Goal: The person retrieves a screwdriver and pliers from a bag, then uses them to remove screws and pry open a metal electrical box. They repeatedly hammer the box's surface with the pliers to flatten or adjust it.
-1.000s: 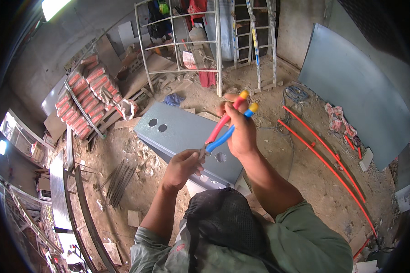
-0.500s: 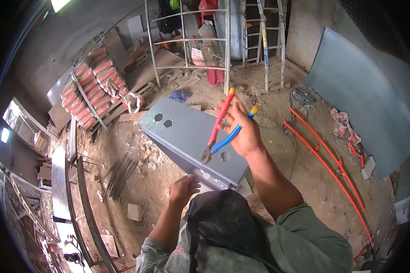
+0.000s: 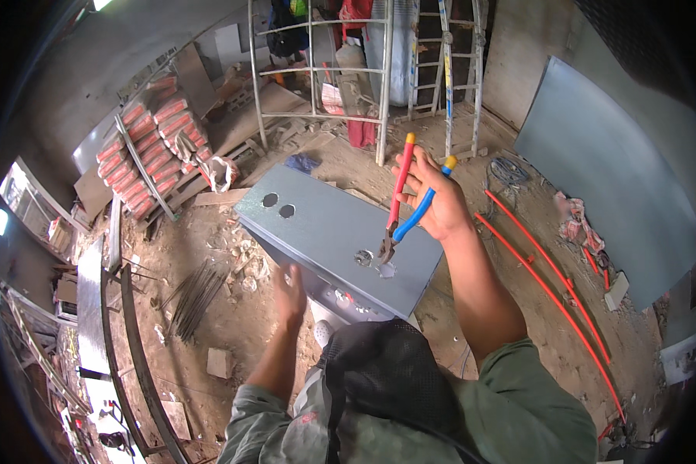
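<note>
A grey metal box (image 3: 321,213) lies on the ground before me, with two round holes cut toward its far left end and two ragged-edged holes toward its near right end. My right hand (image 3: 447,207) holds pliers (image 3: 424,210) with one red and one blue handle, both yellow-tipped. The handles are spread, and the jaws point down at the right-hand pair of holes; whether they touch the metal I cannot tell. Beside the box's near side, my left hand (image 3: 290,295) is raised with its fingers stretched out, holding nothing.
Stacked bags (image 3: 151,151) stand at the back left. A scaffold frame (image 3: 321,69) and a ladder (image 3: 447,77) are at the back. Orange pipes (image 3: 553,301) lie on the right, near a leaning grey sheet (image 3: 603,170). Thin rods (image 3: 197,301) and long metal strips (image 3: 135,348) lie left.
My right hand has moved right with the pliers, bringing the jaws from the box's near edge to above its right-hand holes. My left hand has shifted left and up, its fingers straightening.
</note>
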A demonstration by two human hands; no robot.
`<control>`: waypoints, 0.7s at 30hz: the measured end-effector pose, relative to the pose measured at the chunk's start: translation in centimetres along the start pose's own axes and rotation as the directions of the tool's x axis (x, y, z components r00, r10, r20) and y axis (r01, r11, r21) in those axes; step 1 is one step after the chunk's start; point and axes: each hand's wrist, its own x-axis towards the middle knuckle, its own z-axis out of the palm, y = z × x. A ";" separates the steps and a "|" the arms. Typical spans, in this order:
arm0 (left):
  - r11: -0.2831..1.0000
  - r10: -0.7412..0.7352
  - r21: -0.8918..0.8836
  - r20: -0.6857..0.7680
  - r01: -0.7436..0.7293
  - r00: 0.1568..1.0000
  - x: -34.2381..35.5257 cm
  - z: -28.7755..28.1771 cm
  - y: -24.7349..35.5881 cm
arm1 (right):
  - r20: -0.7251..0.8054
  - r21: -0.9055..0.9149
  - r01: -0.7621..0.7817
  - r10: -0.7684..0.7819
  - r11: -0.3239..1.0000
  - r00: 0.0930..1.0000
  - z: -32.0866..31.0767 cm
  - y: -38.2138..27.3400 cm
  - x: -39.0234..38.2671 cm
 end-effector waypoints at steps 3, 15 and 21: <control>0.936 0.352 0.100 -0.194 -0.338 0.916 3.6 -0.5 7.8 | -0.010 -0.060 -0.056 0.055 0.997 0.998 0.1 0.8 2.0; 0.773 0.424 0.429 0.201 -0.469 0.883 10.9 5.9 9.3 | 0.087 -0.192 -0.361 0.383 0.912 0.920 2.5 4.8 8.5; 0.761 0.476 0.411 0.170 -0.501 0.863 11.1 5.8 9.5 | 0.140 -0.378 -0.387 0.465 0.841 0.874 6.3 5.2 9.1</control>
